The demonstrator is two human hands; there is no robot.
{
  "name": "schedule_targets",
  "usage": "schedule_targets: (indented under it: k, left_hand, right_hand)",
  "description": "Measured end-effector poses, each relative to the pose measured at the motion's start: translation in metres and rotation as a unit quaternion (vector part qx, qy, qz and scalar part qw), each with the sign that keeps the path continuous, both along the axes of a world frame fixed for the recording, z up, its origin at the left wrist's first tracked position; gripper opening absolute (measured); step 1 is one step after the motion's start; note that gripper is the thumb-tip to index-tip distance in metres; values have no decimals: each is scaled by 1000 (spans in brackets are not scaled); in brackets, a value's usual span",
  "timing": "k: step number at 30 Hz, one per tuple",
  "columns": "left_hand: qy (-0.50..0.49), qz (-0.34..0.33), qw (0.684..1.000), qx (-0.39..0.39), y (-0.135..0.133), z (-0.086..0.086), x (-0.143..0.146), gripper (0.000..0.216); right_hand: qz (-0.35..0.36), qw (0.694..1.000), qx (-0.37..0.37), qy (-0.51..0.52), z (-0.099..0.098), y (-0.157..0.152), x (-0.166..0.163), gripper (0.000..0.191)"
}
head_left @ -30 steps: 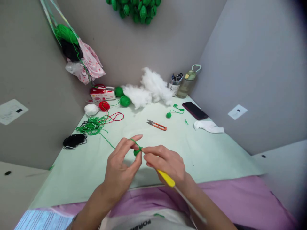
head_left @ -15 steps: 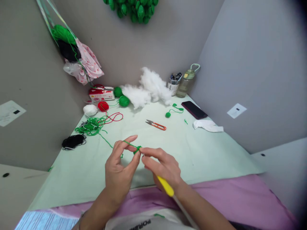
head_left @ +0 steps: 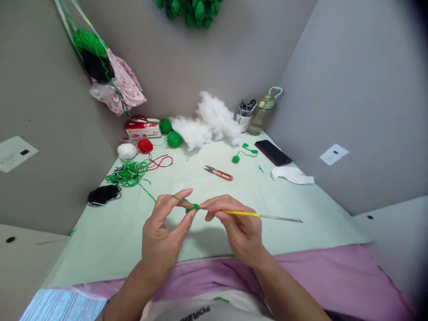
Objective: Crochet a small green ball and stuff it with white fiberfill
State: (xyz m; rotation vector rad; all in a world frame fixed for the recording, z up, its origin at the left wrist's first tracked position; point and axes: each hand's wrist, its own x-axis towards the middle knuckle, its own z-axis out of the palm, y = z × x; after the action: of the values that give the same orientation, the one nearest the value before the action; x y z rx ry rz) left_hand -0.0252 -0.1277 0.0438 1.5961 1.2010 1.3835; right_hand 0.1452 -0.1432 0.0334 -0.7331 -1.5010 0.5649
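While left hand (head_left: 162,234) pinches green piece (head_left: 190,210) | right hand (head_left: 244,232) grips yellow-handled hook (head_left: 242,214) | if yarn (head_left: 180,199) slackens, hook could slip out

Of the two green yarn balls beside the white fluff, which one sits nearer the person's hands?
The front green ball, nearer both the left hand and right hand; the rear green ball sits farther back, next to the red-and-white box.

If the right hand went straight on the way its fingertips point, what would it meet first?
Likely the green crochet piece pinched in the left hand; the right hand seems at its edge, though contact is unclear.
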Motion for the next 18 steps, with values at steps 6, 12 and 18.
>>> schedule_targets:
  k: [6, 12, 18]
  left_hand:
    - [4, 6, 1000, -11, -1, -4, 1, 27]
    - [-58, -44, 988, -138, 2, -1, 2, 35]
    - [-231, -165, 918, -278, 2, -1, 6, 62]
  right_hand:
    - [-67, 977, 142, -148, -9, -2, 0, 33]
    - [-79, 982, 120, -119, -11, 1, -5, 34]
    - [-197, 925, 186, -265, -17, -3, -8, 39]
